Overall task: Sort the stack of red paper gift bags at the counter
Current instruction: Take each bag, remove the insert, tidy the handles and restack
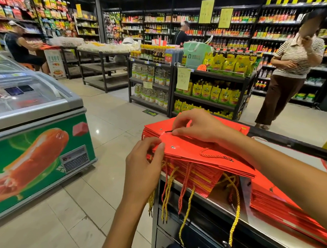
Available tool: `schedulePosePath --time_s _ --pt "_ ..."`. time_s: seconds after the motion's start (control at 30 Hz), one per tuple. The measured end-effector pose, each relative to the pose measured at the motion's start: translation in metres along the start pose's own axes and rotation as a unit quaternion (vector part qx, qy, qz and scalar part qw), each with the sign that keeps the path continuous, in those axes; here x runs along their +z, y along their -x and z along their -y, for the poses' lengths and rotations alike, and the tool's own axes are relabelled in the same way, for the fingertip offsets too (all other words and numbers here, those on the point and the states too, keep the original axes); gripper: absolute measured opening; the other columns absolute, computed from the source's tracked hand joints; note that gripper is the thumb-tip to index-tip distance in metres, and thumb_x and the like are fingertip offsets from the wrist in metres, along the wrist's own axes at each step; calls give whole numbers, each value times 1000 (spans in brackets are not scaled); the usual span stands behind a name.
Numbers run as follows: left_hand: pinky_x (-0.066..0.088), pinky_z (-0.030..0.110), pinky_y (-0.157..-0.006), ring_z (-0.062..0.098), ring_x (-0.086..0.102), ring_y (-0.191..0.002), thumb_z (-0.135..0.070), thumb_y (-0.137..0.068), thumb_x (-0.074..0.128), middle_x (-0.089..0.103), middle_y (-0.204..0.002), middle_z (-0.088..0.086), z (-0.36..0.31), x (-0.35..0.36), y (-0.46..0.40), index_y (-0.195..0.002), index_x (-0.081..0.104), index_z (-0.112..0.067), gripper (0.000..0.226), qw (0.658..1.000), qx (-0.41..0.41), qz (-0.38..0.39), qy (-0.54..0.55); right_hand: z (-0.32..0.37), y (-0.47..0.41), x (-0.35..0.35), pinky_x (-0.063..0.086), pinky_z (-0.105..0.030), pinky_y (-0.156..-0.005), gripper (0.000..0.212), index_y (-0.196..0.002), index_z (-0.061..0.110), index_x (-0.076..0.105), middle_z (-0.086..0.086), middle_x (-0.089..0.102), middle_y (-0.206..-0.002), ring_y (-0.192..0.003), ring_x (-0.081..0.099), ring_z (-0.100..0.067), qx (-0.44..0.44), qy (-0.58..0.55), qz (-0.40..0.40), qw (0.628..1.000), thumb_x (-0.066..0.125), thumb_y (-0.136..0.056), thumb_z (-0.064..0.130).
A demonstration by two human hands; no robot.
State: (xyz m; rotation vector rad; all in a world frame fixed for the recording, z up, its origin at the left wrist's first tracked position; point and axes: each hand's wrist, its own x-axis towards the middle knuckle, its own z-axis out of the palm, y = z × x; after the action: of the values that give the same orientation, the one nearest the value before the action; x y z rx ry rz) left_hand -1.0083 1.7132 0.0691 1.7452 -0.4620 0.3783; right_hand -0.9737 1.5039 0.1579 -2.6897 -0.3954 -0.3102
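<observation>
**Top bag pinched at two corners, stack on counter edge**

Seen from the head camera: stack of red gift bags [190, 175] lying flat on the counter [249, 215], near end overhanging the counter's left edge, red and gold cord handles [186, 207] dangling below. Second pile of red bags [287, 208] to the right, just beside the first, partly under the right forearm.

Top bag [204, 155] slightly lifted at its near-left corner, long axis running from lower left toward upper right, roughly along the right forearm. Metal eyelet [172, 147] exposed just right of the left fingertips; twisted cord handle resting on the bag's face further right.

Left hand [145, 161] at the near-left corner, thumb and fingers curled and pinching the bag's edge. Right hand [199, 126] further along the far edge, fingers curled, fingertips pinching what looks like a thin dark cord end at the rim; exact object too small to confirm.

Key relation: bag directly under and between both hands, left hand nearer the free overhanging corner. Likely step in hand: separating the top bag from the stack. Probable requirement: lift along the long axis, toward the right pile, without dragging lower bags off the edge.
</observation>
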Motion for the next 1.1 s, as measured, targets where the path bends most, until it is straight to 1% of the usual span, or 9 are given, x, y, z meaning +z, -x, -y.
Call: schedulePosePath --time_s 0.07,0.17,0.27,0.37,0.5,0.8,0.87,1.0,1.1 --pt "44 2 -75 -7 55 -109 -34 -102 61 63 -113 -13 4 0 -1 -111 72 -30 15 1000 15 1 -8 5 9 -7 55 -33 -73 5 -89 27 75 11 75 -82 -78 68 -4 -26 -16 -5 1000 78 -89 31" --pt "48 6 -83 -2 52 -122 -36 -99 64 57 -129 -15 9 -1 -2 -115 73 -29 19 999 29 18 -7 12 24 -20 56 -39 -70 2 -93 28 72 6 75 -73 -69 73 -13 -52 -25 21 998 73 -93 26" --pt "54 28 -98 1 53 -128 -35 -98 65 59 -132 -19 11 -3 -3 -120 71 -29 23 998 60 32 -12 19 33 -28 51 -37 -65 7 -99 28 70 5 71 -68 -64 67 -10 -93 37 57 993 66 -96 32" --pt "55 41 -100 3 55 -127 -34 -98 66 61 -131 -18 11 -2 -3 -120 69 -29 23 997 68 35 -2 25 33 -31 47 -33 -62 17 -100 27 70 8 66 -68 -62 60 -7 -117 104 68 985 58 -91 35" --pt "56 39 -97 2 57 -124 -31 -97 68 63 -128 -18 9 0 -1 -118 70 -27 22 998 61 25 8 29 27 -31 41 -25 -59 10 -100 28 70 9 63 -68 -61 56 -3 -144 139 69 977 61 -95 29" --pt "56 41 -97 0 60 -119 -31 -96 70 68 -124 -17 6 0 -2 -116 74 -30 20 999 35 5 22 36 21 -37 50 -38 -67 14 -104 29 72 9 71 -82 -72 63 -11 -161 172 109 966 59 -97 29" --pt "57 36 -95 -1 61 -117 -32 -96 70 69 -121 -18 4 1 -1 -114 75 -31 19 999 33 -3 27 37 20 -37 51 -39 -69 13 -105 28 73 9 73 -86 -74 64 -10 -164 173 104 966 62 -98 27" --pt "53 12 -81 -7 65 -102 -32 -95 72 72 -107 -23 -4 4 -1 -112 77 -31 18 998 17 -32 56 38 18 -32 51 -30 -72 14 -108 28 76 16 74 -96 -76 61 2 -175 155 73 970 67 -98 26" --pt "55 15 -78 -3 69 -95 -31 -94 73 75 -99 -18 -12 6 -6 -112 79 -26 20 996 21 -51 69 37 22 -33 50 -24 -78 19 -113 26 77 15 74 -104 -86 64 0 -155 132 68 977 63 -100 28"
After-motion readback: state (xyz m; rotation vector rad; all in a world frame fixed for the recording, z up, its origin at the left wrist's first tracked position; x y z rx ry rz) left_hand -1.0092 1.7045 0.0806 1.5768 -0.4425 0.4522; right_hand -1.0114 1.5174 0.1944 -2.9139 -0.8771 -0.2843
